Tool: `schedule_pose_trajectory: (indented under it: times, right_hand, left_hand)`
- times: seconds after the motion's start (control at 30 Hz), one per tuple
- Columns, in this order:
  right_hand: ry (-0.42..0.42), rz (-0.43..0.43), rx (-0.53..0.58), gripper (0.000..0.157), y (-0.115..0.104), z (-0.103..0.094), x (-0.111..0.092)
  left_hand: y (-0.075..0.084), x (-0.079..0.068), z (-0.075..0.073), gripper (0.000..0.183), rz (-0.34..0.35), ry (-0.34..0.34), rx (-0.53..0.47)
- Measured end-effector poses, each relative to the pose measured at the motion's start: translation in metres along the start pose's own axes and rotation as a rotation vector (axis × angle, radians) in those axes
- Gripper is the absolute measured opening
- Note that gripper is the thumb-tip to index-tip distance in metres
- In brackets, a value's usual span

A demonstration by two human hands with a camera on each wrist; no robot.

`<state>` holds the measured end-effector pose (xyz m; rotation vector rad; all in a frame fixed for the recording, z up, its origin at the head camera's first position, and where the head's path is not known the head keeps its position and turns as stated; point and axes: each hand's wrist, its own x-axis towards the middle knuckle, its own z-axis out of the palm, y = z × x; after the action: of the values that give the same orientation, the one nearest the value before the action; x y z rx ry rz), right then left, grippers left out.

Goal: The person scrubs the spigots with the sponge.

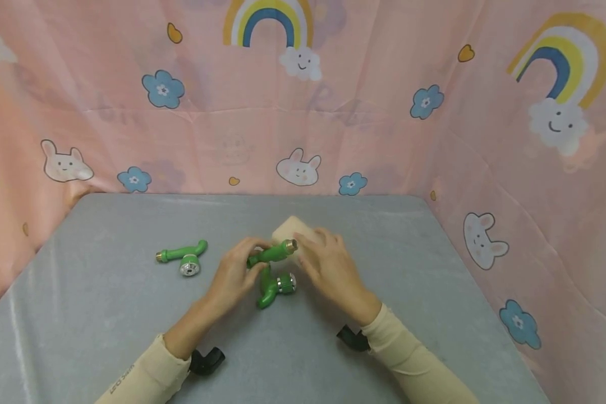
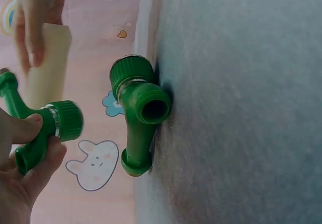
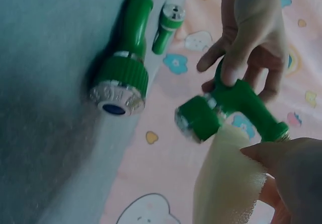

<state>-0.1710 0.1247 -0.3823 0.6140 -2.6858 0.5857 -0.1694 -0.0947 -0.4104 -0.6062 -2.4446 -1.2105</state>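
Note:
My left hand [image 1: 232, 276] pinches a green faucet [image 1: 279, 252] with a brass threaded end, holding it above the table. My right hand [image 1: 333, 269] grips a pale cream sponge [image 1: 289, 228]. In the right wrist view the sponge [image 3: 226, 181] overlaps the knob side of the held faucet [image 3: 251, 105]. Under my hands, a second green faucet [image 1: 270, 292] with a ribbed, silver-capped knob lies on the table; the left wrist view shows its open spout [image 2: 153, 108] up close.
A third green faucet [image 1: 184, 255] lies on the grey cloth-covered table [image 1: 106, 314], left of my left hand. Black wrist mounts [image 1: 207, 362] stick out from both sleeves. Pink curtains [image 1: 373, 129] with printed rabbits and rainbows hang around the table's back and sides.

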Motion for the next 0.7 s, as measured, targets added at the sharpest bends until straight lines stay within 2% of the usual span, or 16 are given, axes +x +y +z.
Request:
schedule_pose_trajectory:
  times: [0.17, 0.33, 0.5, 0.7]
  right_hand:
    - [0.025, 0.042, -0.013, 0.044, 0.012, -0.003, 0.004]
    - [0.054, 0.042, 0.073, 0.044, 0.015, -0.01, 0.004]
    - [-0.032, 0.037, 0.183, 0.042, 0.007, -0.011, 0.003]
    - [-0.116, 0.041, 0.196, 0.041, 0.005, -0.004, 0.002]
  left_hand:
    - [-0.001, 0.001, -0.003, 0.037, -0.033, -0.018, -0.067]
    - [0.0, 0.002, -0.007, 0.039, -0.045, -0.004, -0.108]
    - [0.0, 0.002, -0.005, 0.037, 0.01, -0.002, -0.087]
    - [0.0, 0.001, -0.003, 0.036, 0.029, -0.02, -0.05]
